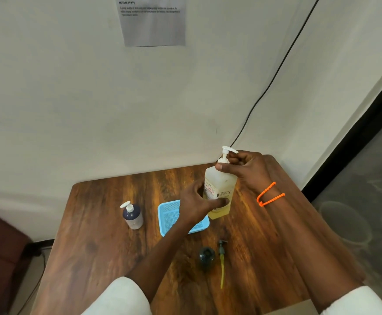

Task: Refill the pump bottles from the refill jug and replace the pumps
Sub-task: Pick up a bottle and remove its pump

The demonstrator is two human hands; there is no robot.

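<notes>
Wooden bench (108, 253) against a white wall.
On it: refill jug (219, 192), blue basket (166, 214), dark pump bottle (132, 215), open dark bottle (206, 258), loose pump (221, 258).

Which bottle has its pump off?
The small dark bottle nearest the person; its pump lies beside it. The yellow jug and navy bottle keep theirs.

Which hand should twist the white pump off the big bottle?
Probably the right hand: its fingers already wrap the white pump's collar. The left hand holds the big bottle steady.
</notes>
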